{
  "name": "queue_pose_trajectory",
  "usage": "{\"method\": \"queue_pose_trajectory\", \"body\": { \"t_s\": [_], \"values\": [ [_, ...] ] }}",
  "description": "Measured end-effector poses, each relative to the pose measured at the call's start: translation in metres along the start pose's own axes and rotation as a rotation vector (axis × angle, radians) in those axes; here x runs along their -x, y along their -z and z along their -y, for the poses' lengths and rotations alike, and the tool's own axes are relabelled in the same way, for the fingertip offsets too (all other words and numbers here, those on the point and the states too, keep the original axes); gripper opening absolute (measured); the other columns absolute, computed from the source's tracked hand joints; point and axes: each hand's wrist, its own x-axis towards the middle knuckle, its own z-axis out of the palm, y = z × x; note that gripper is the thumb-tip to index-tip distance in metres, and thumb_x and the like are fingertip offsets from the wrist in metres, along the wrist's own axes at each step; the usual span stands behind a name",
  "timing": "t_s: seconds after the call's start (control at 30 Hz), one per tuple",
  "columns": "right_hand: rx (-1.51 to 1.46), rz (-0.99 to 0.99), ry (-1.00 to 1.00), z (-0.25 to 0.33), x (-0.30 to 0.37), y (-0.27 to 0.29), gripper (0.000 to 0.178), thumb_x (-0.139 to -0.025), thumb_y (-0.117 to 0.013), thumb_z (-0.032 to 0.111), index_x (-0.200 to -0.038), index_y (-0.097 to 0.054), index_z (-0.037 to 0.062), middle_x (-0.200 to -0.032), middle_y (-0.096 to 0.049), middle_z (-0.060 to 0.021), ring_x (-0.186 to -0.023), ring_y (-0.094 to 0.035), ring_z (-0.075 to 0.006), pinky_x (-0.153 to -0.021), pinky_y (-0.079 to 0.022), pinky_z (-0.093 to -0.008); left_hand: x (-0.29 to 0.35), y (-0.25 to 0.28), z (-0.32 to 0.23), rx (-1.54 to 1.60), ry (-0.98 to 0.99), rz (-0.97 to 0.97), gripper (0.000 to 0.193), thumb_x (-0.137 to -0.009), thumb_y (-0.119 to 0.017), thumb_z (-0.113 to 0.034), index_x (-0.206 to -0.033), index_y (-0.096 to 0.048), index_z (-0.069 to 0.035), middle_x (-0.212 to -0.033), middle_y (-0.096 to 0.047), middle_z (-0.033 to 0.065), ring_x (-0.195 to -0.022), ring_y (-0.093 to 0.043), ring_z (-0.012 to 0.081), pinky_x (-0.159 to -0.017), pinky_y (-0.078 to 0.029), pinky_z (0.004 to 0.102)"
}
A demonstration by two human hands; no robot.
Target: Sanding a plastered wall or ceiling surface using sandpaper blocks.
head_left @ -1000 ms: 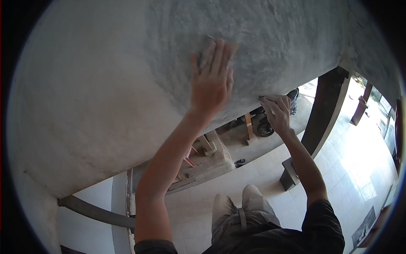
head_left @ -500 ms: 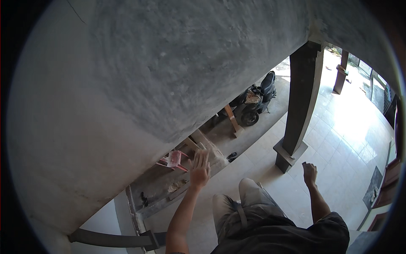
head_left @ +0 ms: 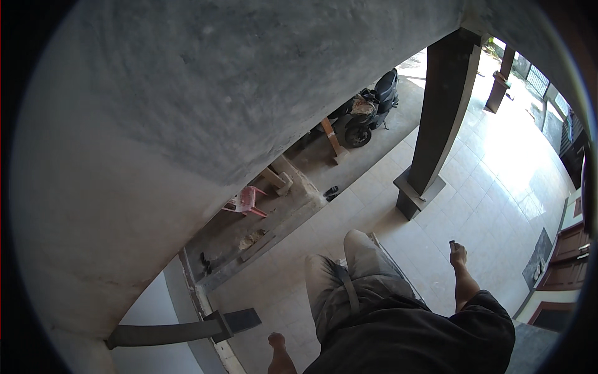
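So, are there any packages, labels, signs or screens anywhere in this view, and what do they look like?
None that can be made out: no package, label, sign or screen shows.
The right hand holds a small dark object, too small to tell what it is.
The left hand is a closed fist with nothing showing in it.
The grey plastered surface overhead is bare.

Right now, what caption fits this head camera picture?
Beneath a grey plastered ceiling, the lowered right hand grips a small dark object while the left hand hangs closed, high above a tiled floor.
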Motion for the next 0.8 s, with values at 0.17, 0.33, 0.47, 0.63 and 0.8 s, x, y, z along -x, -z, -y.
{"method": "queue_pose_trajectory", "body": {
  "t_s": [0.17, 0.33, 0.47, 0.63, 0.8],
  "values": [
    [0.132, 0.048, 0.435, 0.111, -0.012, -0.004, 0.032, -0.099, -0.047, 0.037, -0.102, -0.073, 0.0184, -0.108, -0.065, -0.0152, -0.108, -0.056, -0.0363, -0.088, -0.047, -0.0491, 0.022, -0.041, -0.017, 0.013, 0.013, 0.098, 0.031, -0.094, -0.051, -0.027, -0.109, -0.069, -0.006, -0.110, -0.069, 0.0129, -0.098, -0.069, 0.0289, -0.082, -0.055, 0.0419],
    [0.161, -0.251, 0.682, 0.178, -0.006, 0.012, 0.029, -0.095, -0.058, 0.037, -0.097, -0.077, 0.0158, -0.097, -0.057, -0.0133, -0.094, -0.051, -0.0313, -0.078, -0.043, -0.0457, 0.043, -0.010, -0.096, 1.105, 0.400, 0.075, 0.030, -0.088, -0.057, -0.031, -0.084, -0.076, -0.008, -0.086, -0.075, 0.0103, -0.085, -0.071, 0.0308, -0.083, -0.056, 0.0413],
    [0.042, -0.022, 0.885, 0.253, 0.018, 0.020, 0.029, -0.096, -0.058, 0.036, -0.107, -0.076, 0.0160, -0.089, -0.063, -0.0171, -0.084, -0.059, -0.0318, -0.072, -0.045, -0.0450, 0.038, -0.055, -0.030, 0.994, 0.481, -0.083, 0.038, -0.091, -0.058, -0.034, -0.074, -0.076, -0.005, -0.073, -0.074, 0.0092, -0.076, -0.072, 0.0268, -0.083, -0.055, 0.0400],
    [0.073, 0.227, 0.809, 0.300, 0.040, 0.053, 0.035, -0.099, -0.054, 0.036, -0.116, -0.071, 0.0102, -0.099, -0.071, -0.0197, -0.069, -0.070, -0.0251, -0.062, -0.052, -0.0398, 0.059, -0.006, -0.070, 1.154, 0.514, -0.048, 0.052, -0.098, -0.051, -0.036, -0.068, -0.071, 0.002, -0.064, -0.071, 0.0110, -0.054, -0.069, 0.0208, -0.063, -0.059, 0.0323],
    [-0.095, 0.170, 1.143, 0.319, 0.032, 0.010, 0.031, -0.098, -0.057, 0.024, -0.118, -0.067, 0.0032, -0.103, -0.072, -0.0161, -0.085, -0.073, -0.0212, -0.072, -0.058, -0.0323, 0.074, 0.017, -0.056, 1.341, 0.516, -0.154, 0.055, -0.099, -0.047, -0.040, -0.075, -0.073, 0.002, -0.065, -0.072, 0.0112, -0.055, -0.070, 0.0206, -0.057, -0.059, 0.0335]
  ]
}}
